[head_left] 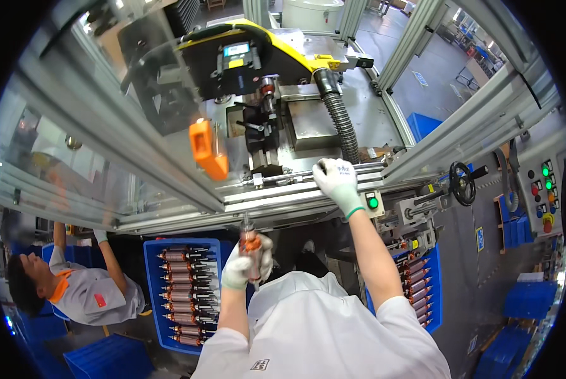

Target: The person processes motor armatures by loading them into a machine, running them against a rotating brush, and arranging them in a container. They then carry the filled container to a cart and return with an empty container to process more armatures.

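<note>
My left hand [237, 266], in a white glove, is closed around a motor armature [251, 245] with a metal shaft and orange-brown windings. The armature stands nearly upright in front of my chest, its shaft end pointing at the machine. My right hand [337, 178], gloved in white with a green cuff, has its fingers curled over the metal rail [295, 179] along the machine's front. Behind the rail sits a black fixture [261, 136], with another reddish armature part [268, 88] at its far end. A lit green button [373, 203] is just below my right wrist.
Blue bins of armatures stand at left [149, 284] and right [432, 284]. An orange handle [208, 150] is on the clear guard. A ribbed hose [340, 117] runs down inside the machine. A handwheel [462, 183] juts out at right. Another person [100, 287] works at left.
</note>
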A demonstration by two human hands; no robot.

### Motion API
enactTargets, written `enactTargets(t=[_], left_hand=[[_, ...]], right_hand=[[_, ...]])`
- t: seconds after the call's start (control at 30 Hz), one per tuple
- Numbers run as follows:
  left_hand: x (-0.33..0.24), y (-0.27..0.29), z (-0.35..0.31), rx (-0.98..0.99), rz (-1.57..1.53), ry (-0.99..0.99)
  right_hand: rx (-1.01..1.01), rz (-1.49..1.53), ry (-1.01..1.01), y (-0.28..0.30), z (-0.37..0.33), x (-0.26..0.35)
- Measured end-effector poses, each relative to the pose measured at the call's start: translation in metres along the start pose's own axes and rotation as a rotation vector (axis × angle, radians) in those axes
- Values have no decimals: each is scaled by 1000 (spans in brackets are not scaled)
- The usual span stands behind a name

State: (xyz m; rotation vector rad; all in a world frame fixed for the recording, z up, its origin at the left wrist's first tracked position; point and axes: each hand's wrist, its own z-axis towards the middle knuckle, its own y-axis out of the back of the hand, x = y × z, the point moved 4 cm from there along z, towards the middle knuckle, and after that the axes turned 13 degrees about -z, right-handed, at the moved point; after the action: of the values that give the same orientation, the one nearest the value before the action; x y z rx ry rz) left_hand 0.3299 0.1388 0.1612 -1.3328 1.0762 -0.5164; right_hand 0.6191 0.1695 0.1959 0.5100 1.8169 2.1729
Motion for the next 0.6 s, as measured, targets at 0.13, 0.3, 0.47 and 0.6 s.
enactTargets(t=[0.13, 0.3, 0.47, 0.6], left_hand=[[-15, -48, 88, 74, 129, -93], [-30, -27, 154, -18, -64, -89], [-35, -18, 162, -31, -217, -32], [-36, -17, 158, -61, -206, -53]], right_hand=[[-52, -4, 77, -10, -3, -7], [-31, 68, 143, -26, -8, -15], [162, 20, 143, -17, 9, -10], [318, 476, 107, 2, 61, -13]])
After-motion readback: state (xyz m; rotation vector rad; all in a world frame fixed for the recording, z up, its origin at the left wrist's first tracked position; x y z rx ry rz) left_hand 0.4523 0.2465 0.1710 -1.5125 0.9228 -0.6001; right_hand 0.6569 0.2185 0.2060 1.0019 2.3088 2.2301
